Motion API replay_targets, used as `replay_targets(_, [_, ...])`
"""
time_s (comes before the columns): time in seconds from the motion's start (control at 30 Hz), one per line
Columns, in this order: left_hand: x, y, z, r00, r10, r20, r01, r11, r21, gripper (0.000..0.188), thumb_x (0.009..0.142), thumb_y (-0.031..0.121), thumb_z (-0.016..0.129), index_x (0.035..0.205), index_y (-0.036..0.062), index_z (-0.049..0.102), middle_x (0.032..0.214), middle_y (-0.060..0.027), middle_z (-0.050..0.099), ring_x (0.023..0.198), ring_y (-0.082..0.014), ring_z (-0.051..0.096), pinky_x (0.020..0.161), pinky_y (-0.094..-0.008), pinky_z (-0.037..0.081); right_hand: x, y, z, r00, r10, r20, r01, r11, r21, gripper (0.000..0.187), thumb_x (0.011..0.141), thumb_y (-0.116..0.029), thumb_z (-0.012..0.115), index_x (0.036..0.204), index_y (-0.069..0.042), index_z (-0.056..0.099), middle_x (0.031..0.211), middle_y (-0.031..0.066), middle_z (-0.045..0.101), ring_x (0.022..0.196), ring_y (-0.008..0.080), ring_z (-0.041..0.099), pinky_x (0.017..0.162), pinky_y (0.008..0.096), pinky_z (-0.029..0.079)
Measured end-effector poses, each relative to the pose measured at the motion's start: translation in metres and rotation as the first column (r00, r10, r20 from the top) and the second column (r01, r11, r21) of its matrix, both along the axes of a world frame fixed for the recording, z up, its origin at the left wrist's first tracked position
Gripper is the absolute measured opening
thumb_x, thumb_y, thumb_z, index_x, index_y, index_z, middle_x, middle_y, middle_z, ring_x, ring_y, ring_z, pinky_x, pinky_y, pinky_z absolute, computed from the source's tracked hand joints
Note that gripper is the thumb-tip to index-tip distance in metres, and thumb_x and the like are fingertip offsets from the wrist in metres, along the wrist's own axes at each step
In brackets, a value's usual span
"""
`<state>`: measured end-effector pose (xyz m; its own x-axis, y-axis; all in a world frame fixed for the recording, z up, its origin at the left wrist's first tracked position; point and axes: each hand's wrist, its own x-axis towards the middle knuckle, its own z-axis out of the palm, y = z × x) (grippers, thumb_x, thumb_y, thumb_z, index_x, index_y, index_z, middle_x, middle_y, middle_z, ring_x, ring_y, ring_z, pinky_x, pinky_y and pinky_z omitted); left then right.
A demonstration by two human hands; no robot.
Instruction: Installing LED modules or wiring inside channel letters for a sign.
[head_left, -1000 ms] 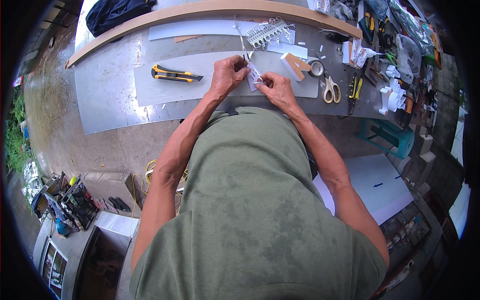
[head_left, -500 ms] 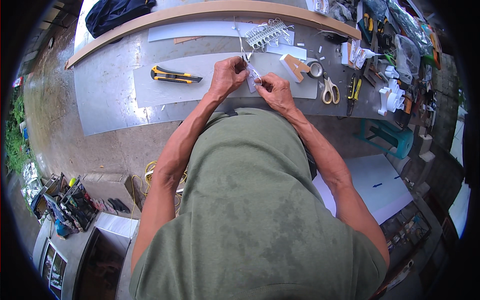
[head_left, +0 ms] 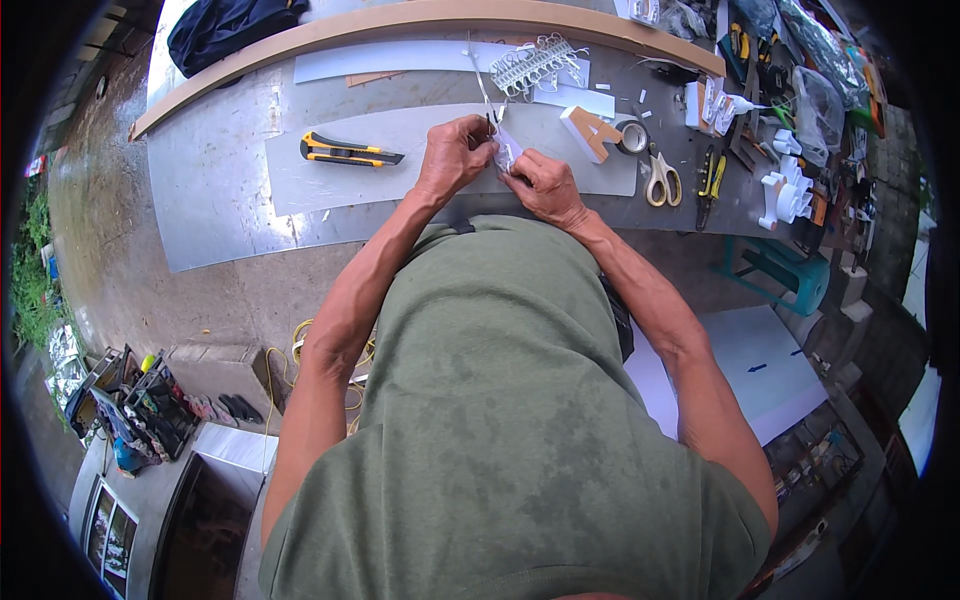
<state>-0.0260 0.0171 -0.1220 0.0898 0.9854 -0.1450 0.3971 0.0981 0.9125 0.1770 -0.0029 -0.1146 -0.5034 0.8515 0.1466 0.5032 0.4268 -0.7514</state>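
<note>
Both my hands meet over the near edge of the grey worktable (head_left: 230, 200). My left hand (head_left: 455, 155) and my right hand (head_left: 545, 185) pinch a small clear and white piece (head_left: 505, 152) between their fingertips. A thin white strip (head_left: 482, 85) runs from the piece up across the table. What exactly the piece is stays hidden by my fingers. A yellow and black utility knife (head_left: 350, 153) lies on a pale sheet (head_left: 340, 180) to the left of my left hand.
Right of my hands lie a wooden letter shape (head_left: 590, 132), a tape roll (head_left: 632, 137), scissors (head_left: 660, 180) and pliers (head_left: 711, 178). White lattice cut-outs (head_left: 535, 62) sit at the back. A long curved wooden board (head_left: 400, 18) borders the far side. Tool clutter (head_left: 790, 110) fills the right end.
My hands have shifted slightly while working the small piece; the thin strip now stretches further up from them. Nothing else on the table has moved.
</note>
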Motion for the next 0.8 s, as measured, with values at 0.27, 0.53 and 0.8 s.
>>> replay_targets(0.27, [0.001,-0.002,0.017,0.994,-0.088,-0.067,0.09,0.996,0.023,0.041,0.071,0.006,0.088,0.108,-0.0034,0.07,0.091,-0.011,0.073,0.074,-0.0147,0.07,0.068,-0.0286,0.058,0.003,0.001,-0.002,1.0,-0.005,0.016,0.005,0.999,-0.032,0.02,0.084,-0.017,0.08,0.087,-0.005,0.064,0.081,0.0095,0.061,0.07,0.032,0.064,0.061,0.0418,0.051])
replay_targets(0.53, [0.001,-0.004,0.012,0.997,-0.072,-0.039,0.072,0.997,0.009,0.047,0.068,0.004,0.088,0.11,-0.0032,0.069,0.091,-0.0132,0.071,0.071,-0.0171,0.069,0.067,-0.0309,0.058,0.013,0.025,0.032,0.971,-0.235,-0.038,0.187,0.851,-0.49,0.023,0.092,-0.022,0.076,0.103,-0.001,0.077,0.08,0.0111,0.075,0.071,0.0142,0.069,0.066,0.0329,0.053])
replay_targets(0.8, [0.002,-0.003,0.015,0.996,-0.068,-0.058,0.069,0.998,0.005,0.047,0.069,0.006,0.089,0.111,-0.0015,0.069,0.089,-0.0105,0.071,0.07,-0.0136,0.068,0.066,-0.0292,0.057,-0.003,0.04,0.016,0.981,-0.171,0.096,0.196,0.875,-0.444,0.028,0.086,-0.023,0.078,0.101,0.0,0.077,0.086,0.0125,0.076,0.077,0.017,0.072,0.072,0.0321,0.057])
